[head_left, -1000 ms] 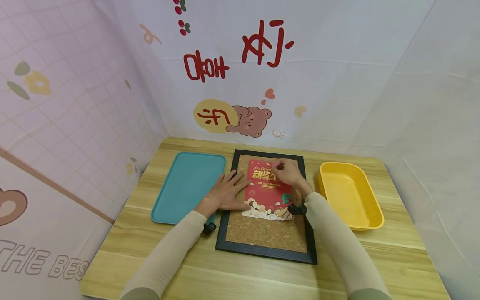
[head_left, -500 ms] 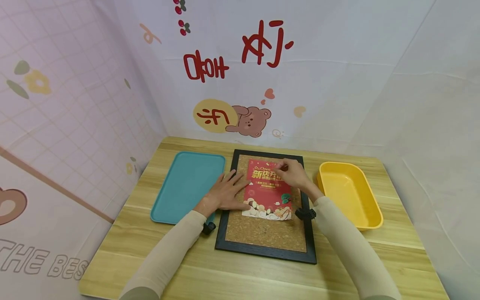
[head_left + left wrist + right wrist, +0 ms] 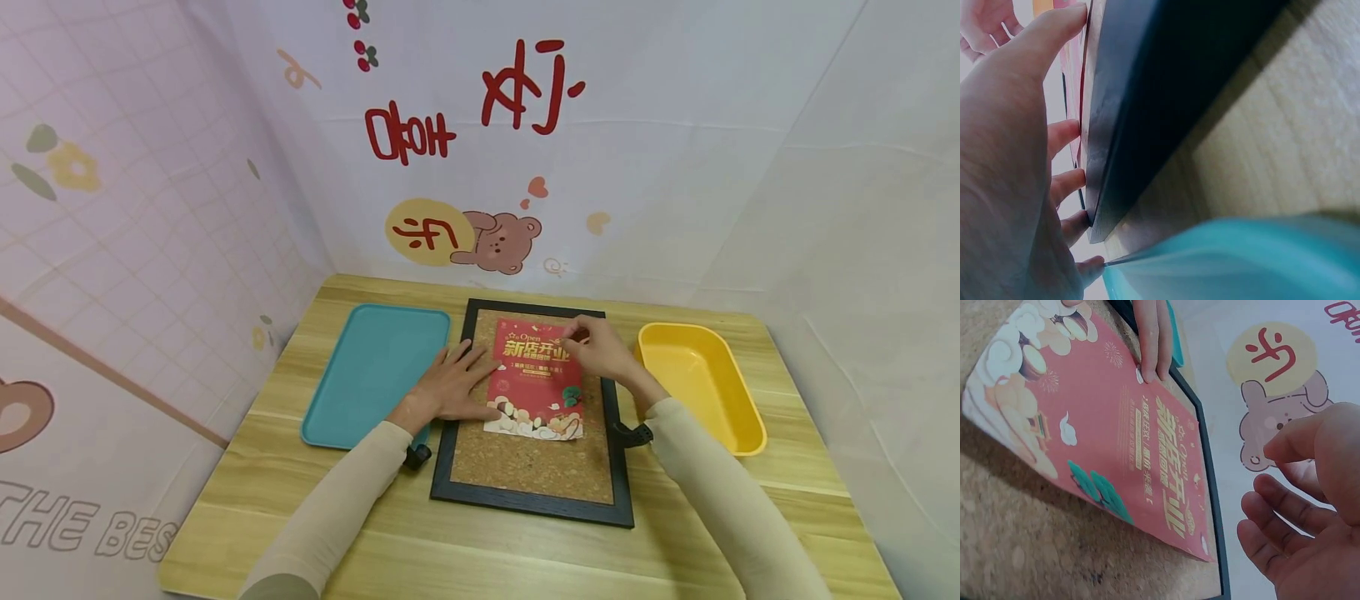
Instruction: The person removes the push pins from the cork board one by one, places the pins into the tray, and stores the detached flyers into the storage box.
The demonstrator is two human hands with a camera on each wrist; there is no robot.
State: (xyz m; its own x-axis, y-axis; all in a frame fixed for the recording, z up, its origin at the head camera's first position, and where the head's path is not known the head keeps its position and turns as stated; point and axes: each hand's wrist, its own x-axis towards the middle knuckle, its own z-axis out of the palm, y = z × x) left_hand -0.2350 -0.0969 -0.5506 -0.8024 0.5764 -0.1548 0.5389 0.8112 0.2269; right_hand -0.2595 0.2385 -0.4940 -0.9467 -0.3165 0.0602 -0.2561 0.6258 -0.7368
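Note:
A red poster (image 3: 534, 383) with gold lettering lies on a black-framed cork board (image 3: 525, 468). My left hand (image 3: 452, 385) rests over the board's left side with fingers spread, thumb and fingertips at the poster's left edge. In the left wrist view those fingers (image 3: 1067, 184) reach past the frame's side. Over the poster's upper right corner is my right hand (image 3: 600, 348), its thumb and index finger bent together. The right wrist view shows this hand (image 3: 1310, 519) above the board with its other fingers loosely curled. I cannot tell whether anything small is between its fingertips.
A flat blue tray (image 3: 378, 375) lies left of the board, close to my left wrist. The deep yellow tray (image 3: 701, 392) stands at the right, beside my right forearm. Behind the wooden table (image 3: 390, 542) hangs a printed white cloth (image 3: 660, 192).
My right hand has shifted right across the poster's top, uncovering more of the gold lettering. Its forearm has swung right too. The left hand, poster and board stay where they were.

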